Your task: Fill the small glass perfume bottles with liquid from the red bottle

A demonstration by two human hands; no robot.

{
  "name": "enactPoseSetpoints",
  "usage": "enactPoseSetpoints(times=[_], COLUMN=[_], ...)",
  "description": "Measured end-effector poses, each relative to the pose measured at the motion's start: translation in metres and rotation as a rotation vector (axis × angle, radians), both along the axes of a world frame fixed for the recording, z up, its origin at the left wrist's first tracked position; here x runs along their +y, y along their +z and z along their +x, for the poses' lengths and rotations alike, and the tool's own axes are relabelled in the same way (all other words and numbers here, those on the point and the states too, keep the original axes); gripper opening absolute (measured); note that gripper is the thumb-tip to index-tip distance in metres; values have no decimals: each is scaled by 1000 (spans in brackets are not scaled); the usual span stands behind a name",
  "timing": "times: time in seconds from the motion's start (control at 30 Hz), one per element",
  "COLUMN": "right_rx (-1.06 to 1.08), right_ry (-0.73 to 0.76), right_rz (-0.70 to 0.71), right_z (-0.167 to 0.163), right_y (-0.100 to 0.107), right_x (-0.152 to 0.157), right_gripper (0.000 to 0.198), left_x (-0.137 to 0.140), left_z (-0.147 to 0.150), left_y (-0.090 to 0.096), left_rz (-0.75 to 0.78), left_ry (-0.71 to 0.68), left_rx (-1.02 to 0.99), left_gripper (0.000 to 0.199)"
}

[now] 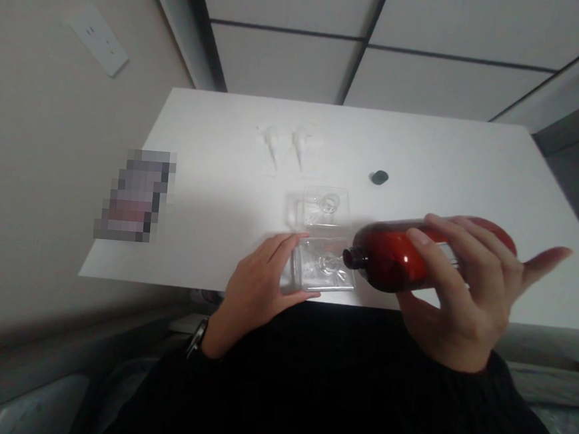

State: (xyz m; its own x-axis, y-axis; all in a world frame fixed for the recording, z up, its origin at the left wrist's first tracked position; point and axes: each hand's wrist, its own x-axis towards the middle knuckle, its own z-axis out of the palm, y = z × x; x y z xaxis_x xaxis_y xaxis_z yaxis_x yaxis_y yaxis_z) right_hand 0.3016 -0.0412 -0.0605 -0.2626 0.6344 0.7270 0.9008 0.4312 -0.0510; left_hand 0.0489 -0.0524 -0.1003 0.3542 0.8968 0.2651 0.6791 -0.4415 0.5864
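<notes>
My right hand [469,291] is wrapped round a reddish-brown see-through bottle [391,255], tipped nearly on its side. Its uncapped mouth points left, over the right edge of a clear plastic container [310,272]. Thumb and fingers of my left hand [265,275] grip that container's left end from both sides, near the table's front edge. Just behind it stands a second clear container [315,209] with a round opening, touched by neither hand. Whether liquid leaves the bottle cannot be made out.
Two white pump nozzles [272,145] lie at the back of the white table [213,171]. A small dark cap [379,177] rests right of centre. A blurred-out object [135,195] is at the left edge. Behind are pale panels [287,56]; a wall socket [98,38] is at left.
</notes>
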Motion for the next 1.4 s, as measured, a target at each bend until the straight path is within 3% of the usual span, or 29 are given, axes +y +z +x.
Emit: enactPoseSetpoints(times=[0.87, 1.1, 1.4], right_rx=[7, -2, 17], right_ry=[17, -4, 4], right_rz=[44, -5, 51], right_z=[2, 3, 3], right_y=[-2, -2, -4], right_x=[1, -2, 1], right_gripper=[58, 62, 65], left_x=[1, 1, 0], left_z=[1, 1, 1], left_y=[0, 1, 2], left_rz=[2, -46, -40], left_ry=[12, 10, 12], left_rx=[-4, 3, -8], left_gripper=[85, 85, 84])
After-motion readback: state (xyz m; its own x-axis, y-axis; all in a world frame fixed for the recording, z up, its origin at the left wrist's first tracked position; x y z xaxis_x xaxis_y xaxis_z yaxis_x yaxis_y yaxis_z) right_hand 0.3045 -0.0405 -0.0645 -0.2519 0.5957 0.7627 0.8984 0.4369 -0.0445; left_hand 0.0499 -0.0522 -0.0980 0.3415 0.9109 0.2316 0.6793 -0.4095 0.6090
